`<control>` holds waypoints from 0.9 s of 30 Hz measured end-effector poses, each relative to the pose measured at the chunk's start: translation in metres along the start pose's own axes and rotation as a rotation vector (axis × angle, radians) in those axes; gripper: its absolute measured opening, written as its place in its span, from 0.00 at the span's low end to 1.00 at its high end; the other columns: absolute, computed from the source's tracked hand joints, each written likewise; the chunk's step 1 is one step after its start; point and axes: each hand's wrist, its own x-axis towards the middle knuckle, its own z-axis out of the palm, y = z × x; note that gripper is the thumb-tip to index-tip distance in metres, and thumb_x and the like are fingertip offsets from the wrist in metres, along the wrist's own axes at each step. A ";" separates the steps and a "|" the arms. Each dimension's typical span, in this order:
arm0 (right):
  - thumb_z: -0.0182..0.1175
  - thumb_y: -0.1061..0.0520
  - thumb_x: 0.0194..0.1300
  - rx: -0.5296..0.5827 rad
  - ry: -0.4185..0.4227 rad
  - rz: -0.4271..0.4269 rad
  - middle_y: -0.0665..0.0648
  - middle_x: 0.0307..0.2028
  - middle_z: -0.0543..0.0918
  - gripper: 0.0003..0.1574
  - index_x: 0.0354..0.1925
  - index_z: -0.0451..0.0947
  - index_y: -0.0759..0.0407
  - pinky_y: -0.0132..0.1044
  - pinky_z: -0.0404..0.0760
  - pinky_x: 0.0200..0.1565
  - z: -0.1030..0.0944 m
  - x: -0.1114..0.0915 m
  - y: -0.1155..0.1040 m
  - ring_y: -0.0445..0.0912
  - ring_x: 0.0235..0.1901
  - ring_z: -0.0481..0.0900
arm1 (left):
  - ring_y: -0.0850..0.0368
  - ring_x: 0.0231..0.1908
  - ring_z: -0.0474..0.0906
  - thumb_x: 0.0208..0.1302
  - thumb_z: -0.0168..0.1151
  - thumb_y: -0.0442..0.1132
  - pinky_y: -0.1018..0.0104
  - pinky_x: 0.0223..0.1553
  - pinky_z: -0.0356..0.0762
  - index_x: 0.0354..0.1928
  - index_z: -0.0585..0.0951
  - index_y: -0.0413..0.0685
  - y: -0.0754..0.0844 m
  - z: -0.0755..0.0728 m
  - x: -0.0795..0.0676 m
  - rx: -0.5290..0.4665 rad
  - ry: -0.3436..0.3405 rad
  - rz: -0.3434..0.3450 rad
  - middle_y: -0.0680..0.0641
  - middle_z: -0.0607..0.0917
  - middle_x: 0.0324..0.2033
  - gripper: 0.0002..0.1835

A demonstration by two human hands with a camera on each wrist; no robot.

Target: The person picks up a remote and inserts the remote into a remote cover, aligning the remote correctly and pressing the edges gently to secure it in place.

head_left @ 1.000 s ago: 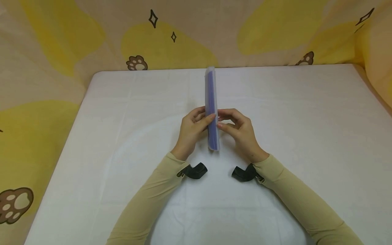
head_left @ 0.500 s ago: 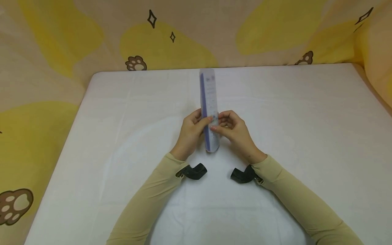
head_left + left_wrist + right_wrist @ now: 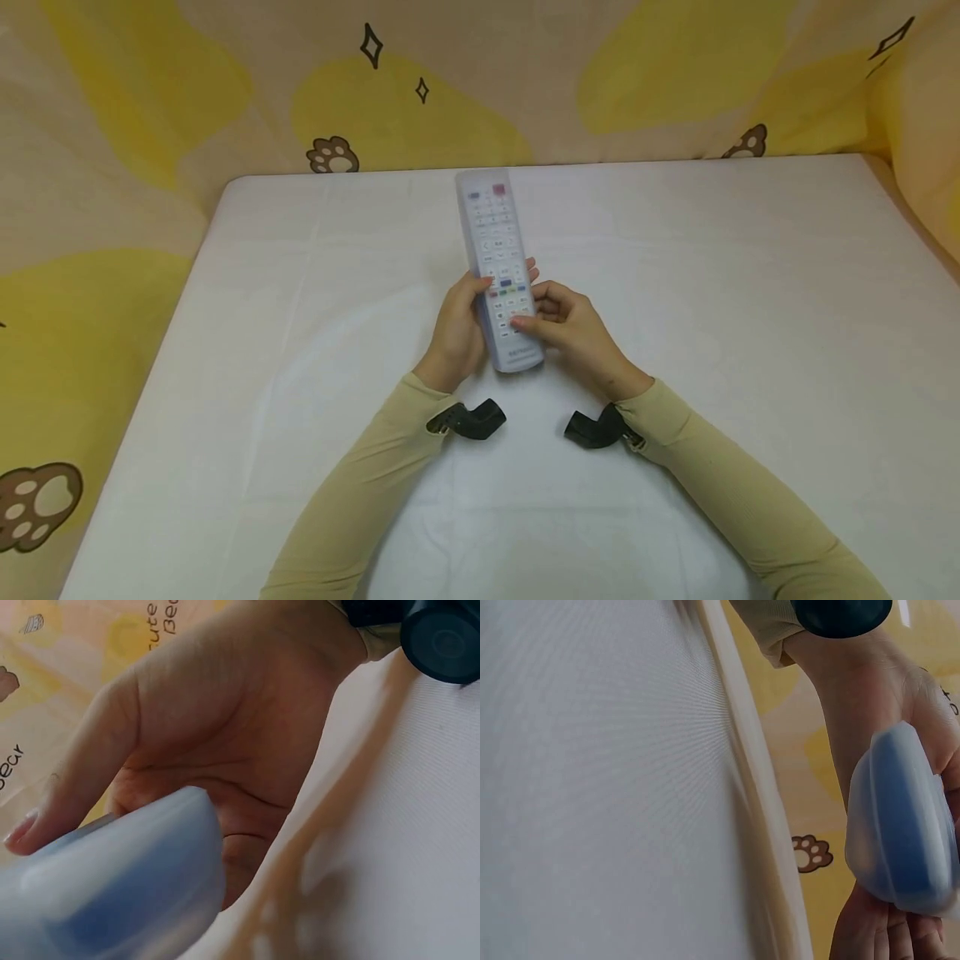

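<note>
A long remote control (image 3: 498,267) in a translucent cover is held above the table, its buttons facing up toward the head camera and its far end leaning slightly left. My left hand (image 3: 457,329) grips it from the left, thumb on the button face and fingertips showing past the right edge. At the lower right edge, my right hand (image 3: 573,333) pinches it, with the thumb on the lower buttons and the fingers curled by the side. Both wrist views show the remote's near end (image 3: 142,877) close up, bluish through the cover.
The white table (image 3: 337,275) spreads under both arms. Behind and to the left hangs a yellow patterned cloth (image 3: 450,108). A black camera mount (image 3: 480,419) sits at the left wrist, another black mount (image 3: 596,427) at the right wrist.
The remote has turned from edge-on to face-up, its far end swinging left. My left fingertips now show beyond its right edge; my right thumb has come onto its face.
</note>
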 end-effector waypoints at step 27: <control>0.63 0.60 0.62 -0.077 0.210 -0.118 0.56 0.33 0.85 0.16 0.44 0.76 0.71 0.30 0.80 0.35 -0.002 0.000 0.000 0.42 0.33 0.82 | 0.55 0.42 0.81 0.63 0.60 0.30 0.67 0.42 0.80 0.55 0.74 0.32 -0.002 -0.007 0.007 0.340 0.182 -0.018 0.36 0.82 0.47 0.18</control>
